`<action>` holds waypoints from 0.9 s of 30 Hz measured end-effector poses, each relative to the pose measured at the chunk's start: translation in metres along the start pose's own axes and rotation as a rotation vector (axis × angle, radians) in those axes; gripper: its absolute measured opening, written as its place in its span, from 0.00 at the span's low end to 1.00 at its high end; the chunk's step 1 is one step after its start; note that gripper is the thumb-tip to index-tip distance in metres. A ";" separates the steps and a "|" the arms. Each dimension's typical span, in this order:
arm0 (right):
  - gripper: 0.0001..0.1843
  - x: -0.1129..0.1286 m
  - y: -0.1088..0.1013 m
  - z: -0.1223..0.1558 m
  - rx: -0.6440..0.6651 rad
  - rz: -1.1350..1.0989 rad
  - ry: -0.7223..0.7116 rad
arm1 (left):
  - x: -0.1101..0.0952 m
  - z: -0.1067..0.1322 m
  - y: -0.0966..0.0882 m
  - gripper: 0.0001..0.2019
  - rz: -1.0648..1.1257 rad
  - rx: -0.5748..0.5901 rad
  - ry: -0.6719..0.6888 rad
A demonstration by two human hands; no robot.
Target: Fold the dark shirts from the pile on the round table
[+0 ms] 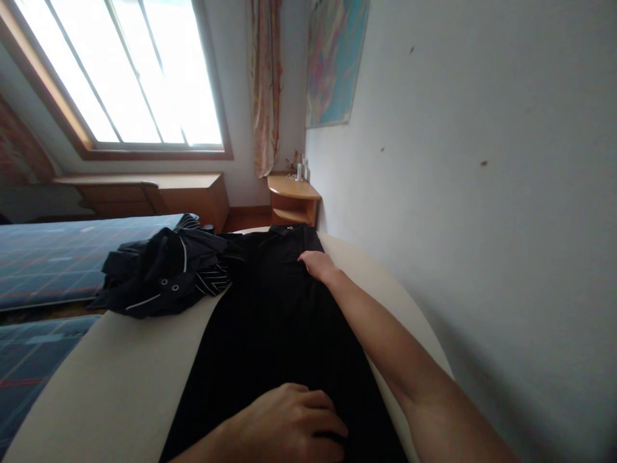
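A pair of black trousers [277, 321] lies spread lengthwise over a round cream table [144, 366], the waist end at the far side. My right hand [318, 263] reaches out to the right edge near the waist, thumb and fingers pinched on the cloth. Close to me, my left hand [301, 424] hovers over or rests on the legs; its fingers are loosely bent and apart, with nothing seen in them. A heap of dark clothing [164, 273] with white piping, metal eyelets and a striped part sits left of the trousers.
A bed with a blue plaid cover [87, 257] adjoins on the left. The white wall [463, 225] runs close along the right. Beyond the table stand a corner shelf [292, 188] with small items and a wooden desk [187, 183] under the window.
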State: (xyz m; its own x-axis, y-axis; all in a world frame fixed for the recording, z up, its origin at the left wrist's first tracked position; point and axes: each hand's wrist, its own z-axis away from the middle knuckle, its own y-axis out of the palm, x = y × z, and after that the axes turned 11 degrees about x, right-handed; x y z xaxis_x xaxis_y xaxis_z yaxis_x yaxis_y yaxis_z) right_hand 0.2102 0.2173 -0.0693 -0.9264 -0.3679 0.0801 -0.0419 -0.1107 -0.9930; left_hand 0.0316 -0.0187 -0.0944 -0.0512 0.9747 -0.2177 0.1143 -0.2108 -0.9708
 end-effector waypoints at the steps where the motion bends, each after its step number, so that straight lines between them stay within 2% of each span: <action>1: 0.19 -0.001 0.000 -0.001 0.013 0.013 -0.008 | 0.001 0.000 0.001 0.06 -0.039 -0.016 0.005; 7: 0.17 -0.006 0.002 0.000 0.017 0.075 -0.027 | 0.005 -0.002 0.003 0.05 -0.077 -0.053 0.032; 12: 0.19 -0.001 0.005 0.002 -0.064 0.073 0.014 | 0.003 -0.003 -0.002 0.05 -0.054 -0.053 0.034; 21: 0.19 0.005 0.034 0.000 -0.165 -0.050 0.147 | 0.008 -0.004 0.002 0.07 -0.018 -0.022 0.053; 24: 0.26 0.009 0.043 -0.001 -0.171 -0.092 0.204 | 0.008 -0.003 -0.005 0.13 0.020 0.001 -0.049; 27: 0.31 0.014 0.049 0.003 -0.158 -0.132 0.209 | 0.007 -0.002 -0.006 0.28 -0.019 0.063 -0.212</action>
State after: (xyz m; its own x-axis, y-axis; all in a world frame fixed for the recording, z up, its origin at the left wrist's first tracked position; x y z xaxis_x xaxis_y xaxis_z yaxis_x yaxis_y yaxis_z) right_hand 0.1961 0.2042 -0.1166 -0.9653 -0.1604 0.2059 -0.2096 0.0064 -0.9778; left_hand 0.0324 -0.0103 -0.0895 -0.2611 0.9424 -0.2088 0.0496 -0.2029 -0.9779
